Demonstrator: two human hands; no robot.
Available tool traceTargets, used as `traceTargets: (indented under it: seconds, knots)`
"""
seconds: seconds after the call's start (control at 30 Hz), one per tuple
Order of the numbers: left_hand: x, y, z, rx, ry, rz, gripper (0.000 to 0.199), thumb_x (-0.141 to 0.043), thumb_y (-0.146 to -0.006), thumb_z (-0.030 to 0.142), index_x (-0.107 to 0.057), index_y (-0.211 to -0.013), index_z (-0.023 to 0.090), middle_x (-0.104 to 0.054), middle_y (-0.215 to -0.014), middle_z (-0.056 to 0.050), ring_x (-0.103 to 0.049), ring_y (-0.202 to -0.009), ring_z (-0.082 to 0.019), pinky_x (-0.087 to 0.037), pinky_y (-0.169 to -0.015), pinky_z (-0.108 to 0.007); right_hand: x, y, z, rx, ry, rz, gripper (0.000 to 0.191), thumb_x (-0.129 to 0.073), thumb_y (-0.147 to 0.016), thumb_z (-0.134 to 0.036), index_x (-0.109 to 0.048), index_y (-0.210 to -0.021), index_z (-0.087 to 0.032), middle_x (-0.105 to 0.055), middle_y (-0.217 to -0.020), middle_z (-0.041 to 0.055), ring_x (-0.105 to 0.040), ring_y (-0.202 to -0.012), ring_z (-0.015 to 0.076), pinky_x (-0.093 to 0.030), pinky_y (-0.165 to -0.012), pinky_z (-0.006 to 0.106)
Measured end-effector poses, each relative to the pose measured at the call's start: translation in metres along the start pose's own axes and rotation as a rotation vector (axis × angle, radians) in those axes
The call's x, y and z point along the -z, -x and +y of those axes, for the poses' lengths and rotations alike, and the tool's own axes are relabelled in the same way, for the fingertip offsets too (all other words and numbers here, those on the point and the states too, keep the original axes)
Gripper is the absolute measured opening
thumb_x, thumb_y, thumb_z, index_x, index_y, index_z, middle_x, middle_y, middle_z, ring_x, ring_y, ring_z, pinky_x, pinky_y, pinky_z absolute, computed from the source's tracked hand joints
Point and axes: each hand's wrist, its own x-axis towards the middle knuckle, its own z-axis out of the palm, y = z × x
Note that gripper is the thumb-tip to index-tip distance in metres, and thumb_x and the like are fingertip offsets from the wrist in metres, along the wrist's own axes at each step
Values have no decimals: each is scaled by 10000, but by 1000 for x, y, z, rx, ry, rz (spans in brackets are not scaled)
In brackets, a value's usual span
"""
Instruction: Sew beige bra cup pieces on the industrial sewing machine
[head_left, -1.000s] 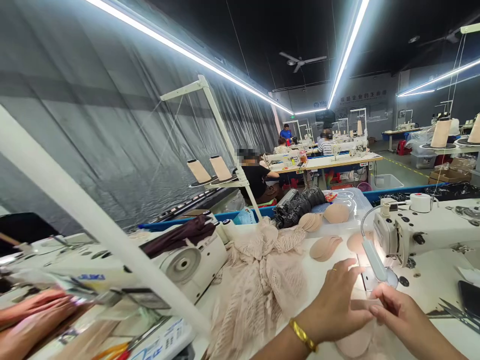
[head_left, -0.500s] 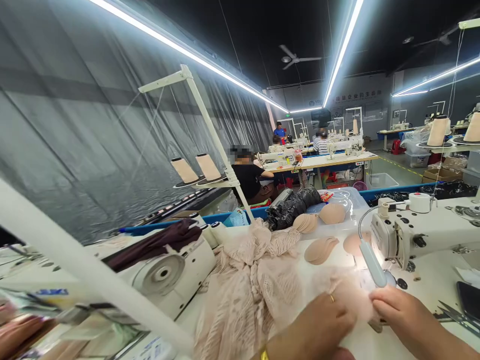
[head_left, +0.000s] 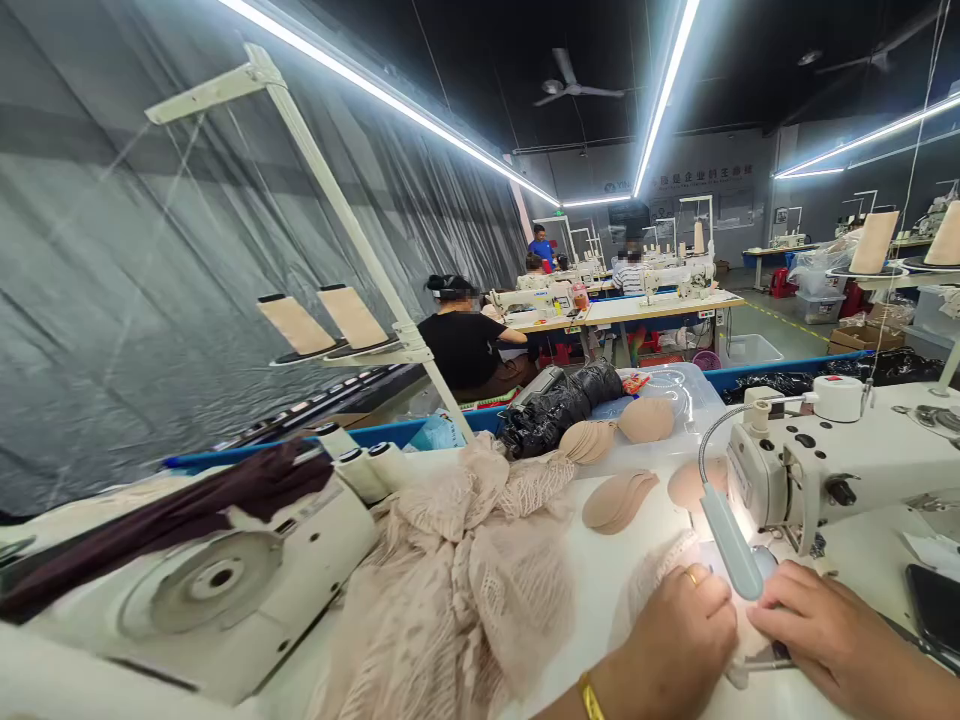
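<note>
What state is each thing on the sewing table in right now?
left hand: closed, pressing lace piece onto the table
right hand: flat on the fabric beside the needle area
sewing machine: work lamp lit
lace pile: heaped, loose
foam cups: stacked, lying flat
thread cones: upright on their stand

Garment sewing workshop — factory floor. Rows of white industrial sewing machines [head_left: 840, 470] on long worktables [head_left: 645, 310], receding to the back wall; seated workers [head_left: 469, 345] at the stations ahead. Thread stands with beige cones [head_left: 352, 318] mounted over the tables. Piles of pale lace fabric [head_left: 465, 560] and stacks of moulded beige cup pads [head_left: 619, 500] on the near table. Long strip lights [head_left: 664, 90] and a ceiling fan [head_left: 574, 88] on a dark ceiling — grey plastic sheeting [head_left: 150, 260] along the left side. Storage bins [head_left: 817, 305] and cartons [head_left: 855, 340] on the floor at right.
</note>
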Motion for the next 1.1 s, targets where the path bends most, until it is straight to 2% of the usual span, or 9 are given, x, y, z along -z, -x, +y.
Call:
traceTargets:
  seconds: [0.1,0.23,0.33,0.43,0.6,0.77,0.9,1.1]
  knots:
    - [-1,0,1,1,19,2,257,-723,-815,148,-481,-747,202,-536,-772,-3,-479,-701,-173,-379,-676,-332,5,-2,0,-36,-17,-68,322,-399,-1050,-50,-611,-1167,-263,-650,-1046,48,-622,-969,247,-501,-727,343]
    - [-2,-4,0,24,33,-32,274,-735,-901,236,-498,-767,204,-573,-798,-4,-528,-737,-185,-411,-695,-338,10,-3,0,-54,-8,-107,306,-393,-1055,-63,-600,-1131,-275,-659,-1046,38,-633,-963,258,-528,-717,356]
    - [-3,-5,0,32,66,-96,309,-746,-934,303,-498,-774,208,-608,-824,-7,-558,-757,-195,-441,-723,-345,11,-3,0,-38,16,-90,351,-387,-1027,-37,-605,-1153,-281,-667,-1030,34,-646,-932,260,-538,-694,361]
    - [-3,-5,-1,54,115,-194,239,-719,-965,315,-543,-845,207,-648,-853,-9,-586,-783,-209,-466,-765,-358,11,-3,0,-30,14,-87,339,-390,-1018,-29,-611,-1111,-269,-671,-1018,35,-647,-909,248,-539,-688,347]
    - [4,-9,-5,50,154,-253,155,-649,-1029,323,-595,-957,197,-696,-967,-19,-641,-878,-225,-490,-832,-390,6,-3,3,-40,17,-75,338,-441,-1002,-36,-618,-1139,-289,-667,-1018,29,-653,-920,252,-526,-685,334]
    - [10,-24,-19,-7,188,-295,177,-733,-1009,318,-611,-984,192,-743,-1078,-7,-683,-977,-211,-489,-880,-391,1,-2,6,-48,85,-10,345,-436,-943,-18,-622,-1054,-286,-663,-959,26,-680,-830,237,-505,-647,326]
    - [-2,-29,-36,-68,253,-278,188,-761,-1004,335,-645,-1045,193,-771,-1157,-10,-697,-1094,-219,-484,-974,-387,-6,-1,12,-50,147,28,353,-397,-971,-34,-625,-1063,-287,-651,-920,20,-662,-697,212,-459,-579,324]
    - [-20,-29,-53,-144,265,-238,207,-587,-1106,380,-696,-1086,206,-781,-1163,-52,-694,-1117,-238,-445,-1109,-439,-13,2,19,-47,191,63,342,-414,-1008,-62,-634,-1142,-287,-685,-974,26,-695,-789,219,-506,-641,320]
